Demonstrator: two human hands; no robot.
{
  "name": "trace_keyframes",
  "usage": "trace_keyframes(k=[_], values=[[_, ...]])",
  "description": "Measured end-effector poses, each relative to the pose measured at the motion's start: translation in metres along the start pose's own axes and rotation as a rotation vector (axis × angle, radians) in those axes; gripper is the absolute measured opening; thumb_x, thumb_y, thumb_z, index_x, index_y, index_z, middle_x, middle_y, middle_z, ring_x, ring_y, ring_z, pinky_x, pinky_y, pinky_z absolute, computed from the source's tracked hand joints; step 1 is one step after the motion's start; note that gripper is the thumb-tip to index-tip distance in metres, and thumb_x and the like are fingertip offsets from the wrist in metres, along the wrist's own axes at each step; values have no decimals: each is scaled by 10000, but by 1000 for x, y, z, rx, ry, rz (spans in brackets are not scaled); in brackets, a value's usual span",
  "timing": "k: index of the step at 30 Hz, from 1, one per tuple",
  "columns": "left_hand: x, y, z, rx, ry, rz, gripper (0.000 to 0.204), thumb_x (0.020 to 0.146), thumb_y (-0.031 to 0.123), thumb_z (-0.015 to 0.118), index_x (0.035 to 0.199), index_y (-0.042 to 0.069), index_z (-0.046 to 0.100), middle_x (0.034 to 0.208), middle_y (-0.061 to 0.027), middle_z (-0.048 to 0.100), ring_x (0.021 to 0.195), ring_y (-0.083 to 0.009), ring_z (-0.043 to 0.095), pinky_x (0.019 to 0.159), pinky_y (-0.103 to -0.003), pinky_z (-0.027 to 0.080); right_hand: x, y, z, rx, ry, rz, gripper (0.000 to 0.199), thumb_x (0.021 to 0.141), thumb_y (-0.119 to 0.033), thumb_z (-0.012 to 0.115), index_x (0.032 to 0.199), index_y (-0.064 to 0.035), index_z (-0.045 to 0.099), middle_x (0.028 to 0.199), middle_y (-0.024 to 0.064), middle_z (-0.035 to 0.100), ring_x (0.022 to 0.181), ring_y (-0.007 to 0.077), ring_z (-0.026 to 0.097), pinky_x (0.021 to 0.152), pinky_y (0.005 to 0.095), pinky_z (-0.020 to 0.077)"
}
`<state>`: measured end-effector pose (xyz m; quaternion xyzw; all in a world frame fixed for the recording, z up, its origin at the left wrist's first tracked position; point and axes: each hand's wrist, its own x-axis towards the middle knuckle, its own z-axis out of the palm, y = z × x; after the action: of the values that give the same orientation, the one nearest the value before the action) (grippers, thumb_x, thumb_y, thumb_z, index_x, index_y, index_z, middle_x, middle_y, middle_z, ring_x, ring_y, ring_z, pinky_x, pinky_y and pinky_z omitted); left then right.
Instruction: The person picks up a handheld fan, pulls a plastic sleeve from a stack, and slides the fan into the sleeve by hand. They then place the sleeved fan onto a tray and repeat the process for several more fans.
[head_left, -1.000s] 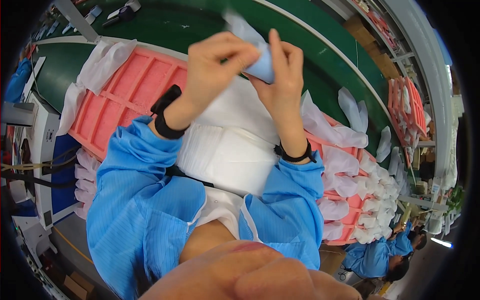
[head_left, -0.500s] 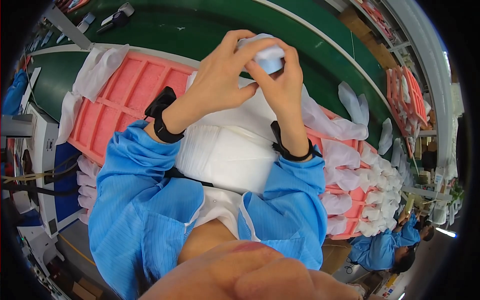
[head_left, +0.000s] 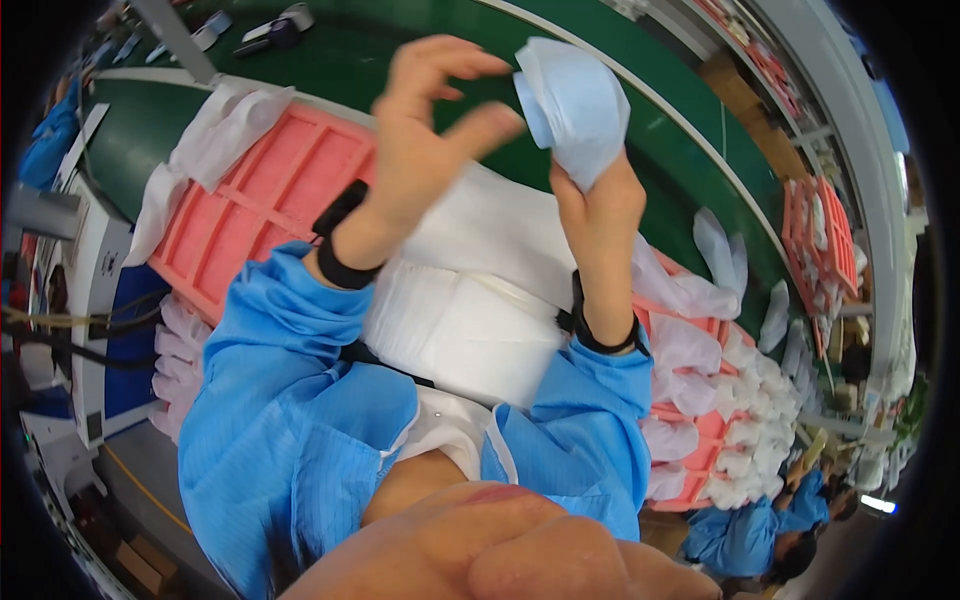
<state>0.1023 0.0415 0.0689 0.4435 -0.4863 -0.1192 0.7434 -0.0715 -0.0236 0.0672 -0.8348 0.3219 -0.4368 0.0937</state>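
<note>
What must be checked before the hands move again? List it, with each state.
1. Right hand grips the pale blue folded piece from below: ok.
2. Left hand on the piece: not ok, its fingers are spread open beside it, apart.
3. Piece fully folded or closed: cannot tell, its top looks open.
4. White stack lies between the forearms, in front of the body: ok.
5. Pink tray to the left has open compartments: ok.
6. Black wristbands sit on both wrists: ok.
</note>
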Motion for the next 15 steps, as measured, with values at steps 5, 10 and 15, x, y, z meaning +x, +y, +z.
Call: trace_keyframes(k=[5, 10, 15], values=[[-15, 4, 13, 315, -29, 473, 337, 699, 114, 786, 990, 45, 631, 1176, -62, 498, 1054, -183, 486, 838, -304, 417, -5, -10, 5, -51, -77, -10, 312, 729, -69, 685, 1027, -15, 611, 843, 176, 661, 781, 337, 653, 680, 346, 498], [-7, 8, 6, 524, -31, 443, 204, 747, 128, 762, 872, 12, 650, 1107, -48, 536, 992, -152, 519, 781, -311, 440, -4, -3, 1, 288, -237, 149, 330, 770, -94, 662, 1076, -3, 578, 852, 161, 658, 736, 293, 651, 665, 343, 497], [39, -35, -17, -69, 64, -145, 109, 792, 151, 708, 811, 51, 668, 975, -75, 591, 793, -164, 573, 663, -296, 458, 8, 14, -3, 817, -740, 619, 391, 809, -117, 637, 1162, 11, 529, 893, 164, 647, 742, 260, 637, 694, 335, 492]])
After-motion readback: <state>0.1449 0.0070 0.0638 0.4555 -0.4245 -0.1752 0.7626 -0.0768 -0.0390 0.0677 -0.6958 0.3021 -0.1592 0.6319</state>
